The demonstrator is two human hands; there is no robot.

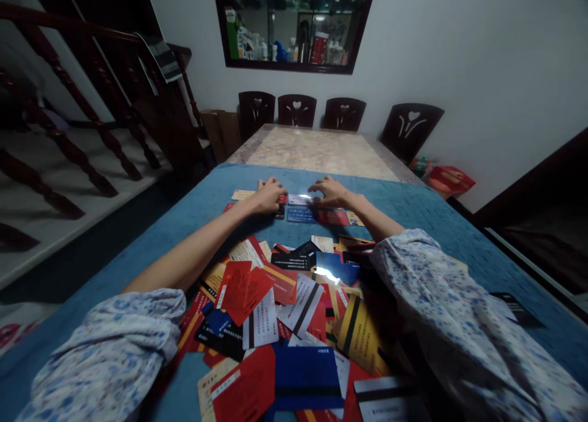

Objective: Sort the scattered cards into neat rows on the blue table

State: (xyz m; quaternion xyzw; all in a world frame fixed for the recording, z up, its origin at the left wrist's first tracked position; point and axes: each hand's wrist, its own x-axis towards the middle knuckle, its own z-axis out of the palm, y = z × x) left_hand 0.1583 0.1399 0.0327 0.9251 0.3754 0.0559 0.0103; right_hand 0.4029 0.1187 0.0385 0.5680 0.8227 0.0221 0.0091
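Right hand (328,192) spreading loosely at edge of white card (299,199), card lying beyond blue card (301,215). Left hand (270,195) curling by red card (283,199); pinching or not, can't tell. Risk: low right sleeve (427,281) catching, dragging loose card pile (264,293).

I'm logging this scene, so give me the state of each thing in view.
Laid-out cards: flat, in rows
Heaped cards: loose, overlapping
Left hand: curled over the rows, grip unclear
Right hand: curled at the rows, grip unclear
Sleeves: pushed up
Blue cloth: spread out
Chairs: upright
Wall cabinet: stocked
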